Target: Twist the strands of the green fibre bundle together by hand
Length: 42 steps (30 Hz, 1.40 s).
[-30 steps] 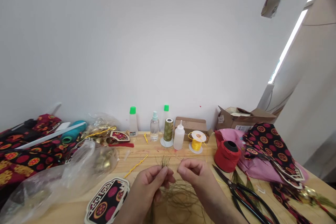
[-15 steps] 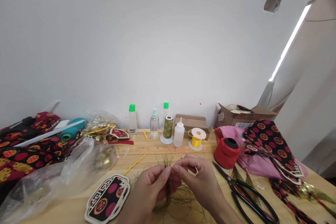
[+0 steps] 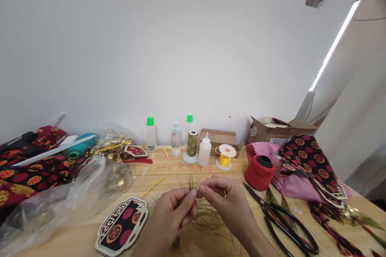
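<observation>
My left hand is closed in a pinch around a bundle of olive-green threads, whose loose ends fan upward above the fingertips. Right against it, my right hand pinches at the same bundle with thumb and forefinger. Exactly which strands the right fingertips hold is too small to make out. Below and between the hands, loose olive threads lie tangled on the wooden table. To the left of my left hand rests a patterned fabric pendant with a pale cut-out frame and a yellow cord.
Black-handled scissors lie right of my right hand, near a red thread spool. Behind stand an olive thread spool, a white squeeze bottle and a yellow cord spool. A clear plastic bag spreads at left.
The view has shifted slightly. Both hands stay together at the thread bundle, and the hanging part of the bundle below my left hand shows less now.
</observation>
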### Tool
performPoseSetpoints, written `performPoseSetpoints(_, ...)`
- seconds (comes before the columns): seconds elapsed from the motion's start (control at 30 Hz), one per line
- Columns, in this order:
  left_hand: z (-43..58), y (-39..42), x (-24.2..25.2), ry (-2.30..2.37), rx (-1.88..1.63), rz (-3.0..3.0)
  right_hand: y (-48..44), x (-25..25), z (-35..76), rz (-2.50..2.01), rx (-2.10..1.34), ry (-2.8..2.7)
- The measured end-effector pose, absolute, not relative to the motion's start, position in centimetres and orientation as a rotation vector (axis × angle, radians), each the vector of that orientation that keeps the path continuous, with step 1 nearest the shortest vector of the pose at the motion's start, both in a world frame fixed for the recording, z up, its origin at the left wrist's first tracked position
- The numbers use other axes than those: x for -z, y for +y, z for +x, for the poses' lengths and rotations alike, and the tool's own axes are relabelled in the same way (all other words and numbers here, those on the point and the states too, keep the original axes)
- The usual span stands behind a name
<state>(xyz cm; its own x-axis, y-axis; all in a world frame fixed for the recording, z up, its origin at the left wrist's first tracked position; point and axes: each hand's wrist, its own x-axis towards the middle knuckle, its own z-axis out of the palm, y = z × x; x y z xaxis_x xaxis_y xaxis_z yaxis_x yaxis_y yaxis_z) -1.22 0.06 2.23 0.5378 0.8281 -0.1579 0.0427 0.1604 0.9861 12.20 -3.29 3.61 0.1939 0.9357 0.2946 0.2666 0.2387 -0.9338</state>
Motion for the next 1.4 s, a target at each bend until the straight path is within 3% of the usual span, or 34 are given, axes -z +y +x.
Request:
performPoseSetpoints(0.5,-1.1,-0.1,-2.5,0.845,-0.672,1.311,-3.1,-3.4,12.3,-1.073,-1.043,-1.141)
performPoseSetpoints(1.4,-1.3,-0.5,-2.7,0.861,-0.612,1.321,-2.9,-3.4,12.4,-1.173,-0.937,-1.093)
